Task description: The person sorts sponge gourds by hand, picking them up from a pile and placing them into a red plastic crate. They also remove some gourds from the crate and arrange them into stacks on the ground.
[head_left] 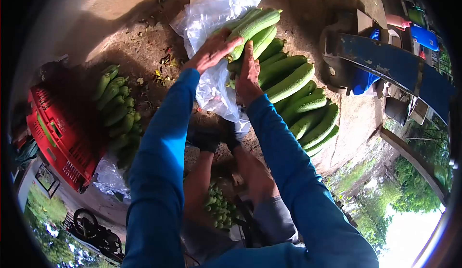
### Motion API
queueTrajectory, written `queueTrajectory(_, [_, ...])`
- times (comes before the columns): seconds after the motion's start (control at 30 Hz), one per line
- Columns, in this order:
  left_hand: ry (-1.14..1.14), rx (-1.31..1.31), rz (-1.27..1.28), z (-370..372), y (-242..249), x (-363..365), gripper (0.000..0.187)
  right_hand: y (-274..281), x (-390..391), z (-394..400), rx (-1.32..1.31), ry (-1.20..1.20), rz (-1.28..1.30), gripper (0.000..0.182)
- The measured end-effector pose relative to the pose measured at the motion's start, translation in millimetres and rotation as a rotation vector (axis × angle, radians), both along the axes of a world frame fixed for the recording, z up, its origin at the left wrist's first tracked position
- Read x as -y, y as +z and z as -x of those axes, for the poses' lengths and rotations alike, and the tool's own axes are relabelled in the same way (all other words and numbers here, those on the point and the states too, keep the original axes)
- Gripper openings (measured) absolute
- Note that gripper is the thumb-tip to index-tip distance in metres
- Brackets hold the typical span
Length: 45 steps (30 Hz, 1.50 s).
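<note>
Long green luffa gourds [257, 25] lie stacked on a clear plastic bag [211, 13] at the upper middle. My left hand [214, 51] holds the near left side of the stack, thumb across the gourds and some fingers hidden behind them. Against the lower ends of the same gourds is my right hand [249, 78], its fingers pointing up along them and its thumb apart. Part of the plastic hangs crumpled below, between my two wrists. Just right of my right hand, a row of more gourds [291, 82] lies side by side on the ground.
A red plastic crate [62, 133] stands at left beside a pile of smaller green gourds [115, 102]. More green produce [219, 208] sits below, between my legs. A blue bench-like board [385, 58] is at right, and a motorbike [94, 234] at lower left.
</note>
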<state>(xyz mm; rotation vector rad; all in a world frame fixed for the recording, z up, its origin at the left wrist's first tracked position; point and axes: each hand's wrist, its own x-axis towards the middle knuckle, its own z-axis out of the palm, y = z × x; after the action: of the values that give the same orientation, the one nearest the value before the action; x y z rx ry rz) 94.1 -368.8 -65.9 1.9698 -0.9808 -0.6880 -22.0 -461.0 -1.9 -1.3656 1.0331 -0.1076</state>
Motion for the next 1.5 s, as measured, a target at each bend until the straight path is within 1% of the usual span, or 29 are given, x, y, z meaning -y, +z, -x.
queueTrajectory(0.03, [-0.067,0.237,0.051,-9,-19,10,0.051,-17,8,-14,-0.001,-0.233,-0.129,0.072])
queueTrajectory(0.1, [-0.222,1.075,0.083,-20,-70,15,0.057,-66,24,-26,-0.105,-0.338,-0.223,0.077])
queueTrajectory(0.13, [-0.299,1.124,-0.174,-19,-73,26,0.057,-104,34,-26,-0.064,-0.404,-0.354,0.078])
queueTrajectory(0.17, [-0.281,1.085,-0.170,-18,-90,25,0.056,-105,42,-26,-0.044,-0.531,-0.487,0.070])
queueTrajectory(0.2, [-0.249,0.856,-0.193,-16,-99,23,0.057,-116,43,-4,-0.036,0.008,-0.071,0.070])
queueTrajectory(0.23, [-0.141,0.474,-0.225,-12,-100,22,0.058,-124,44,16,-0.005,0.358,0.464,0.080])
queueTrajectory(0.27, [-0.016,0.175,-0.263,-8,-99,22,0.059,-133,50,23,0.029,0.612,0.756,0.087])
queueTrajectory(0.37, [0.147,0.011,-0.355,-2,-75,36,0.066,-120,51,17,-0.254,0.796,0.656,0.083])
queueTrajectory(0.47, [0.171,0.100,-0.337,1,-71,39,0.071,-114,61,12,-0.195,0.906,0.552,0.081])
queueTrajectory(0.5, [0.141,0.185,-0.326,4,-66,41,0.071,-119,66,20,0.023,0.935,0.816,0.071])
queueTrajectory(0.57, [0.112,0.225,-0.286,10,-55,38,0.071,-92,58,-6,-0.055,0.439,0.676,0.062])
queueTrajectory(0.6, [0.145,0.160,-0.284,13,-48,34,0.071,-73,57,-19,-0.001,0.369,0.854,0.062])
queueTrajectory(0.67, [0.159,0.382,-0.189,17,-62,11,0.071,-73,72,-56,0.172,0.583,1.085,0.063])
queueTrajectory(0.73, [0.371,0.396,0.111,16,-63,-12,0.060,-90,87,-81,0.073,0.884,1.228,0.059])
queueTrajectory(0.8, [0.751,0.430,-0.102,25,-63,-37,0.053,-106,108,-97,-0.207,1.237,1.230,0.065])
queueTrajectory(0.87, [0.965,0.288,-0.469,38,-85,-53,0.056,-115,110,-97,-0.186,1.287,1.265,0.063])
queueTrajectory(0.9, [0.961,0.109,-0.385,43,-106,-59,0.066,-118,108,-96,-0.176,1.273,1.314,0.061])
queueTrajectory(0.97, [0.970,-0.264,-0.481,46,-123,-56,0.063,-115,108,-94,-0.190,1.267,1.315,0.056])
queueTrajectory(1.0, [0.987,-0.269,-0.475,46,-126,-52,0.063,-115,105,-91,-0.180,1.282,1.323,0.056])
queueTrajectory(1.07, [1.099,-0.505,-0.120,51,-131,-41,0.048,-120,100,-80,-0.164,1.109,1.265,0.052])
queueTrajectory(1.1, [1.080,-0.470,-0.031,50,-122,-37,0.042,-122,98,-77,-0.133,1.063,1.310,0.048])
queueTrajectory(1.13, [1.087,-0.475,-0.035,53,-146,-41,0.042,-125,98,-75,-0.132,1.073,1.306,0.048])
queueTrajectory(1.2, [0.987,-0.637,0.334,46,-184,-51,0.040,-129,97,-74,-0.060,0.996,1.316,0.046])
queueTrajectory(1.23, [1.031,-0.728,0.383,36,-161,-47,0.037,-131,97,-73,-0.034,0.970,1.323,0.045])
queueTrajectory(1.27, [0.765,-0.275,0.084,21,-135,-56,0.031,-132,98,-74,-0.030,0.960,1.317,0.045])
queueTrajectory(1.33, [0.797,-0.461,0.542,-1,-114,-82,0.023,-132,100,-71,-0.024,0.969,1.333,0.045])
queueTrajectory(1.4, [1.013,-0.687,0.579,-27,-109,-111,0.021,-132,97,-77,-0.037,0.960,1.315,0.044])
queueTrajectory(1.47, [0.882,-0.134,0.443,-38,11,-132,0.024,-133,93,-79,-0.139,0.966,1.280,0.045])
queueTrajectory(1.5, [0.865,0.061,0.323,-48,41,-141,0.026,-132,86,-82,-0.181,0.956,1.282,0.050])
